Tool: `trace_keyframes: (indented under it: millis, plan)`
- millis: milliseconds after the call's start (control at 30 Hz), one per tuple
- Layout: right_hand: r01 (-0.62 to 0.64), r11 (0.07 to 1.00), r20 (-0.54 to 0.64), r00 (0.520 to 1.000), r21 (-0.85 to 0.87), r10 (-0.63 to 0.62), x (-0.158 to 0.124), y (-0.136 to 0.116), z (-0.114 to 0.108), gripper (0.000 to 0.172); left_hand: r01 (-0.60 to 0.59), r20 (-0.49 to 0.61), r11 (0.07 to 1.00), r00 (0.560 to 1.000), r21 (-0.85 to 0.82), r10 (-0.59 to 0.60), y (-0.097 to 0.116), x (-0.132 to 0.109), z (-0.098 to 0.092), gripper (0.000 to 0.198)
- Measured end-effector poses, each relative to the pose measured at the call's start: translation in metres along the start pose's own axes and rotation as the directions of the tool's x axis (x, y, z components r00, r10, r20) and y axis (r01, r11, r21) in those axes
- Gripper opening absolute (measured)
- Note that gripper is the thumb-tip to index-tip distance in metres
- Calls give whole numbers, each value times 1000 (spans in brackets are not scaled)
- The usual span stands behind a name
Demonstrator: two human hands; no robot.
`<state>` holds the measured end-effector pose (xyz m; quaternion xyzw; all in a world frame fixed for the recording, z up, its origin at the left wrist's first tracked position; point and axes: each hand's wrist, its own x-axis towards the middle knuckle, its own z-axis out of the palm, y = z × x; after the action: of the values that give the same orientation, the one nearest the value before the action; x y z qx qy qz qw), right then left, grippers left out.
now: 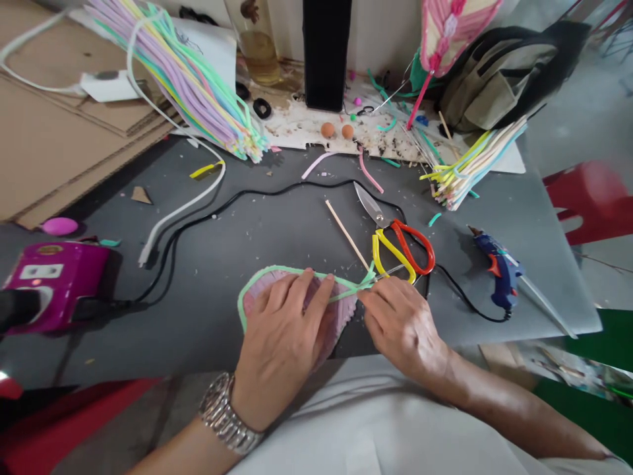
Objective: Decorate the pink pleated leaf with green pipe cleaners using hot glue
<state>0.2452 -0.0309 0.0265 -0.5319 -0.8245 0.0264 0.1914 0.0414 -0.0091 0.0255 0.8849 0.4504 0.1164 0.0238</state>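
one lilac panel (342, 319) lies on the table (277, 224) beneath the left hand (284, 330), fingers slightly spread; the right hand (403, 323) pinches one green strip (363, 285) (one scissors (380, 220), one glue gun (503, 272) nearby).

Pretty sure I'm seeing a small craft workshop on my feed, though could be a home setup, can't tell. Grey surface (277, 227) littered with coloured snippets (434, 220), a blue glue gun (504, 274), chunky red-and-yellow-handled scissors (380, 220), a fat bundle of pastel craft stems (190, 92), another smaller bundle (477, 163), plus cardboard sheets (44, 138) on the left.
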Motion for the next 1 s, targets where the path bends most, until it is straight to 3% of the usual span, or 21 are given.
trace_keyframes:
  millis: [133,233,367,533,700,833,1000]
  plan:
    - [9,1000,7,1000,2,-9,-2,-1,1,28,42,4,998,999,-38,-41,2,-1,1,37]
    - [18,1000,13,1000,16,-18,-2,0,0,27,37,19,987,999,-159,-35,-7,-4,-4,38]
    - [29,999,-9,1000,35,-29,-2,3,1,27,36,-94,936,993,-349,-73,-27,-10,-12,33]
    - [37,997,-94,995,67,-31,-1,8,1,24,89,-150,939,978,-333,-145,-40,-10,-9,26]
    - [11,952,-192,980,307,51,17,6,-7,20,101,-90,953,987,-286,-131,-37,6,0,26]
    - [17,831,-187,977,556,106,41,-8,-8,14,151,-34,929,984,-338,-173,-32,19,4,26]
    - [35,760,-129,989,649,65,43,-17,-13,19,183,-37,879,974,-440,-222,-31,22,9,26]
